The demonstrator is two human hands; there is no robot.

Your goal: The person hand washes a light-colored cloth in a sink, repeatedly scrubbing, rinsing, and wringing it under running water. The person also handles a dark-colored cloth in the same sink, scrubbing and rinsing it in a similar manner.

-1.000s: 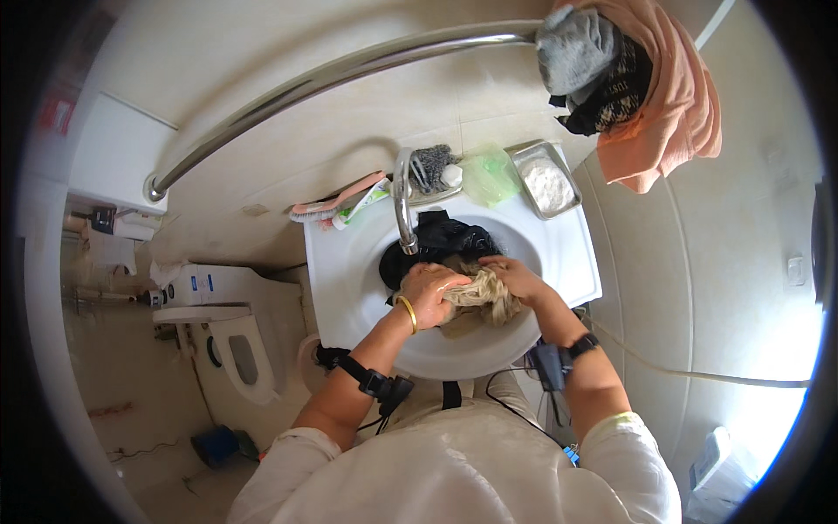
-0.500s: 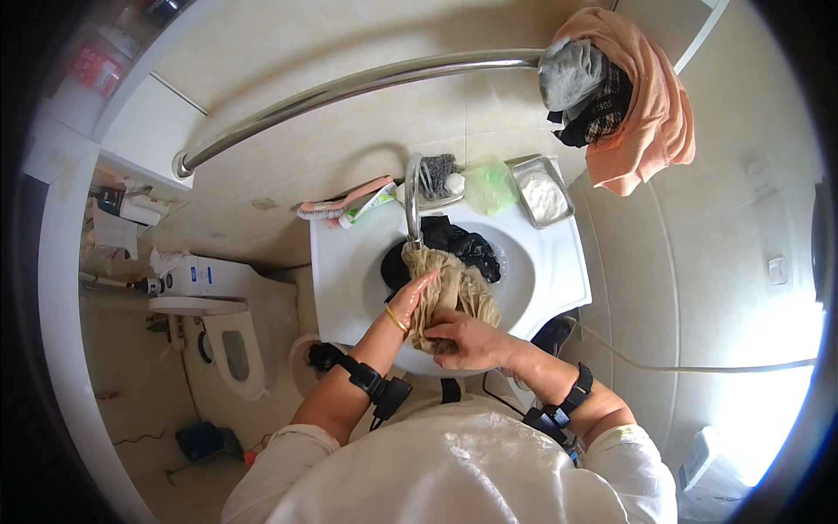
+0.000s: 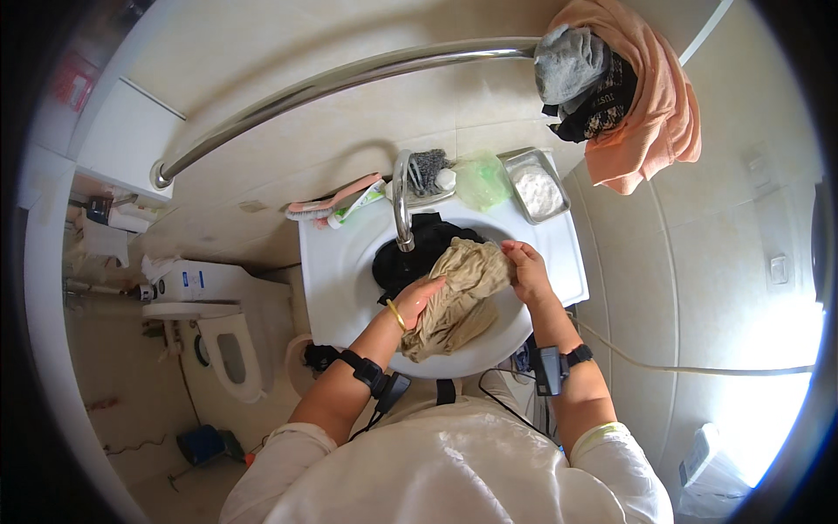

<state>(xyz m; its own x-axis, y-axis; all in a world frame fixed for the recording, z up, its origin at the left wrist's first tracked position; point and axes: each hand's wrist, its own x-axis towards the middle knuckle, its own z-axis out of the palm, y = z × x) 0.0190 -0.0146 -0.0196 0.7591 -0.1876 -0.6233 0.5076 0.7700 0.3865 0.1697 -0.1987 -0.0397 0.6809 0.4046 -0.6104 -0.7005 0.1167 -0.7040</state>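
Observation:
A crumpled wet beige cloth garment [image 3: 467, 284] is held over the front of the white washbasin [image 3: 336, 319]; its exact kind cannot be told. My left hand [image 3: 417, 301], with a gold bangle at the wrist, grips its left side, the fingers partly lost in the folds. On the other side, my right hand [image 3: 526, 272] pinches the garment's upper right edge between thumb and fingers. Behind it, dark wet cloth [image 3: 419, 258] lies in the bowl, partly covered by the beige garment. The chrome faucet [image 3: 402, 205] arches above the dark cloth.
Along the basin's back ledge lie a pink brush [image 3: 336, 199], a green-and-white tube [image 3: 358, 206], a grey scrubber [image 3: 428, 170], a green plastic bag [image 3: 483, 181] and a metal tray of white powder [image 3: 537, 190]. Clothes [image 3: 650, 105] hang on the chrome rail [image 3: 349, 83]. A toilet [image 3: 231, 349] stands left.
My right hand has moved right and away from me, from the garment's near end to its upper right edge. The garment has shifted from under the faucet and spread toward the right.

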